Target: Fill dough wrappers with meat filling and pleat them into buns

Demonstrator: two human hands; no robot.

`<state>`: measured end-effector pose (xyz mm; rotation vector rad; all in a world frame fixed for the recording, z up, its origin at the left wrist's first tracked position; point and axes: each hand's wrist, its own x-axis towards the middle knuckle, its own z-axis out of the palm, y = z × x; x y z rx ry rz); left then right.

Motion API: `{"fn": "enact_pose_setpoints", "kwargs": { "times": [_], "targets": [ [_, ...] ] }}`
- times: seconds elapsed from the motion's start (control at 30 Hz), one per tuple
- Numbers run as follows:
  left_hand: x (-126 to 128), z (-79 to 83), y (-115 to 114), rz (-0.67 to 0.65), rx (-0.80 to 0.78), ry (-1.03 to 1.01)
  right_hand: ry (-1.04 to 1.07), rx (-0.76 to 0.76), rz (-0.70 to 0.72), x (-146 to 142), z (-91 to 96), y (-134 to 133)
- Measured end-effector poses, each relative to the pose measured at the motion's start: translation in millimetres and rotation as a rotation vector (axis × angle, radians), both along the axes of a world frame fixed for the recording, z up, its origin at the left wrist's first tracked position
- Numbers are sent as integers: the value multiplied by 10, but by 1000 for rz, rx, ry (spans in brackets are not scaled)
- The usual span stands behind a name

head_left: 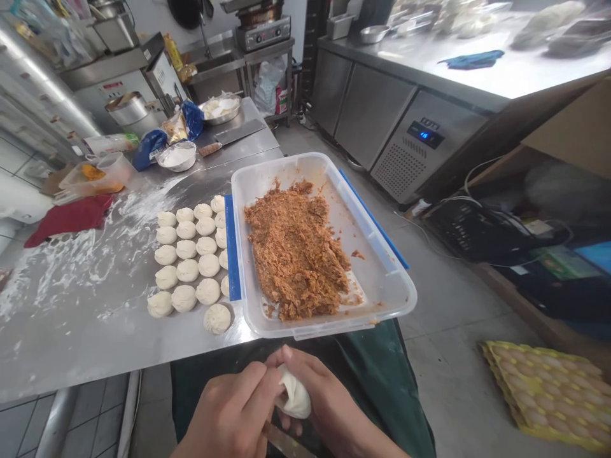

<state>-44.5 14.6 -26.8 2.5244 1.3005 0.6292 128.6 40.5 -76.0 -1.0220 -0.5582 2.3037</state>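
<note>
A white dough bun [296,395] sits between my two hands, low in the view in front of the dark green apron [367,369]. My right hand [329,394] cups it from the right, thumb up along its side. The fingers of my left hand [233,407] are bent and pinch the bun's left edge, partly hiding it. Below the hands shows a narrow flat strip [286,442] whose kind I cannot make out. Just beyond stands a clear plastic tub [382,280] with reddish-brown minced filling [296,248]. Left of it, pleated buns [208,264] lie in rows, with one bun [217,319] nearer me.
The floured steel table [109,343] carries a red cloth [71,219], a bowl of white powder [177,156], a cleaver [238,135] and a metal basin [219,108]. A steel counter [372,102] stands at the far right. Egg trays [544,394] lie low at the right.
</note>
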Motion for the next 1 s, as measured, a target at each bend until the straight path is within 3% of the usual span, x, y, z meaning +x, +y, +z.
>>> {"fn": "enact_pose_setpoints", "kwargs": {
  "times": [0.1, 0.23, 0.4, 0.57, 0.7, 0.87, 1.0],
  "targets": [
    [-6, 9, -13, -15, 51, 60, -2, 29, -34, -18, -6, 5],
    [-22, 17, -18, -8, 37, 29, 48, 39, 52, -23, 0, 15],
    [-32, 12, -14, -20, 83, 51, -47, 44, -11, -18, -29, 26],
    [-35, 48, -23, 16, 84, 15, 7, 23, 76, 8, -23, 28],
    [-31, 83, -32, 1, 124, 85, -50, 41, 9, -1, 3, 44],
    [-64, 92, -43, 5, 130, 55, -4, 8, 86, -5, 23, 57],
    [-79, 114, -48, -20, 139, 136, -102, 32, 19, -11, 28, 61]
  ]
}}
